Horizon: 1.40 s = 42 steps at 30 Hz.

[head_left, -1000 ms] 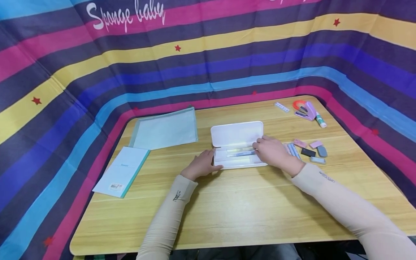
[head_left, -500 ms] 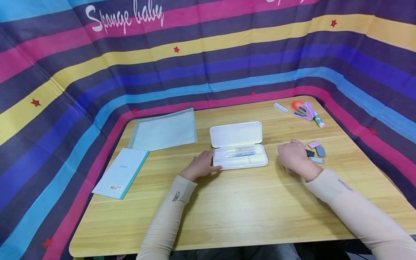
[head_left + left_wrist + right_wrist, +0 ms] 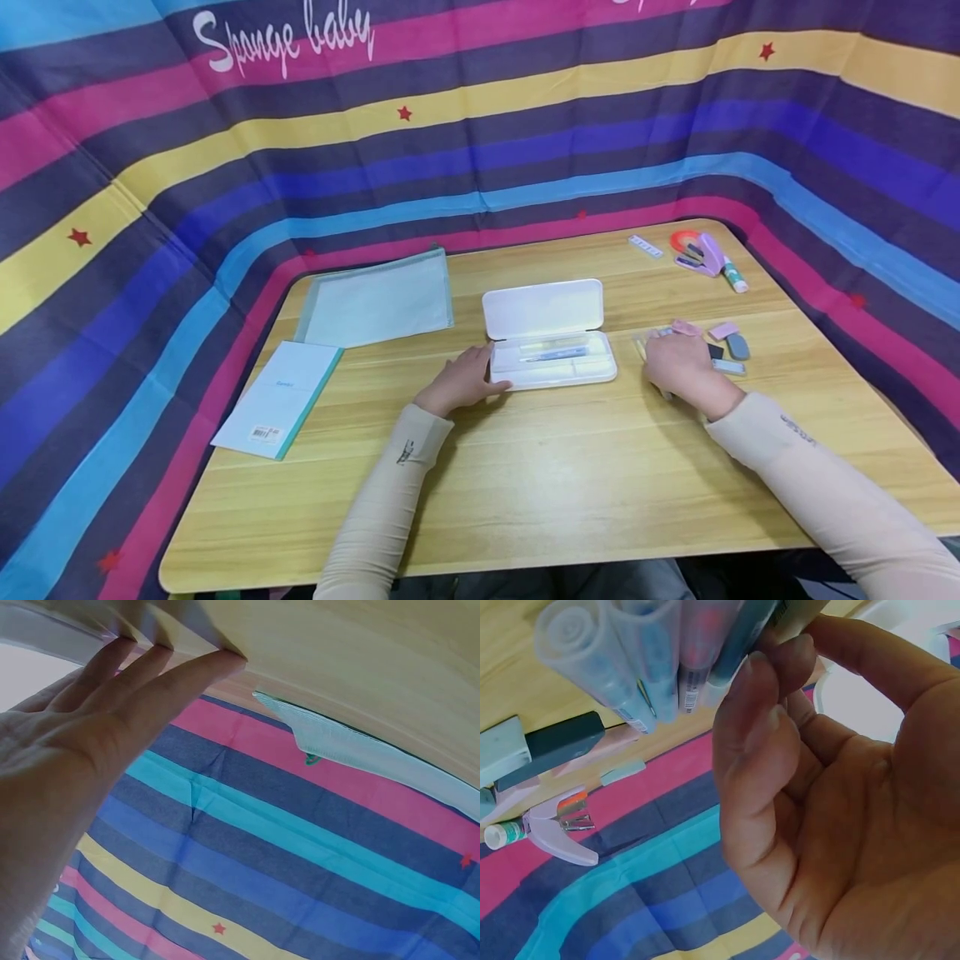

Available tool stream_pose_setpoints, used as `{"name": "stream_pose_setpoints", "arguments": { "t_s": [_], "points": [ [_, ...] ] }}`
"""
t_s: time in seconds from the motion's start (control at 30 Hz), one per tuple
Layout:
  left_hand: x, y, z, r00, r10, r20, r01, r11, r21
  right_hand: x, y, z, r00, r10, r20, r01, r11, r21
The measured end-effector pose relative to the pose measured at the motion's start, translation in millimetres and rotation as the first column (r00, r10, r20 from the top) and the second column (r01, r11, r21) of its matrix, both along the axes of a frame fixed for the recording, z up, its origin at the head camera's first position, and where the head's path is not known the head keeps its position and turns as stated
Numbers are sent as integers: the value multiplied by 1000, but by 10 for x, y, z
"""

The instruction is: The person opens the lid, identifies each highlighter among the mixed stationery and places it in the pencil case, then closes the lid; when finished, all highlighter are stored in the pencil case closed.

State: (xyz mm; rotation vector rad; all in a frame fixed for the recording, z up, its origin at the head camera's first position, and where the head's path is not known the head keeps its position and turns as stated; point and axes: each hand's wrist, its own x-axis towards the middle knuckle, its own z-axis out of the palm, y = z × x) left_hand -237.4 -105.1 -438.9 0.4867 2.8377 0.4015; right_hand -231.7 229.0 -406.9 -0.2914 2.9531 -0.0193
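An open white pencil case [image 3: 543,310] has its lid raised, and a blue pen [image 3: 558,354] lies in its tray. My left hand [image 3: 463,382] rests against the case's left end, its thumb along the front corner. In the left wrist view, fairly straight fingers [image 3: 176,682] reach down to the tabletop. To the right of the case, my right hand [image 3: 678,364] is over a row of pens. The right wrist view shows its curled fingers and thumb pinching an olive-tan pen [image 3: 799,616], beside blue pens [image 3: 656,645] and a pink one [image 3: 705,630].
Erasers lie right of the hand, among them a grey one [image 3: 738,347] and a pink one [image 3: 723,330]. Farther back are a purple stapler [image 3: 712,254], a glue stick [image 3: 735,277] and a small strip [image 3: 645,246]. On the left are a notebook [image 3: 281,400] and a pale zip pouch [image 3: 378,298].
My right hand has left the pencil case and moved right to the pens beside it, where it stays over the last half second. My left hand keeps its place at the case.
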Motion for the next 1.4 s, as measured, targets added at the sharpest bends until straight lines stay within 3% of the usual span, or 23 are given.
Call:
{"name": "stream_pose_setpoints", "arguments": {
  "t_s": [0.2,0.33,0.43,0.53,0.67,0.73,0.87,1.1,1.2,1.4],
  "points": [
    [0,-5,9,1000,2,3,-2,1000,-3,25,-6,40,1000,1,-15,-1,1000,-15],
    [2,-10,3,1000,3,8,-3,1000,4,82,-45,118,993,15,-119,-18,1000,-20],
    [6,-18,-1,1000,4,5,-4,1000,3,128,-133,186,972,59,-226,-69,997,-36],
    [10,-26,-1,1000,7,1,-7,1000,4,141,-265,210,934,146,-325,-170,984,-47],
    [8,-31,-5,1000,7,-1,-7,1000,10,77,-453,162,855,283,-435,-325,945,-24],
    [3,-33,-10,1000,6,-2,-6,1000,12,18,-550,128,823,345,-452,-388,922,-3],
    [5,-33,-10,1000,2,-1,-2,1000,21,-115,-733,71,783,440,-439,-475,879,33],
    [6,-11,-7,1000,9,0,-9,1000,4,-315,-955,-51,688,525,-501,-561,823,92],
    [5,-7,-4,1000,11,-1,-11,1000,6,-356,-1019,-89,680,532,-505,-568,817,97],
    [0,-16,-11,1000,3,-12,-3,1000,9,-376,-1076,-145,719,521,-460,-544,834,94]
  ]
}}
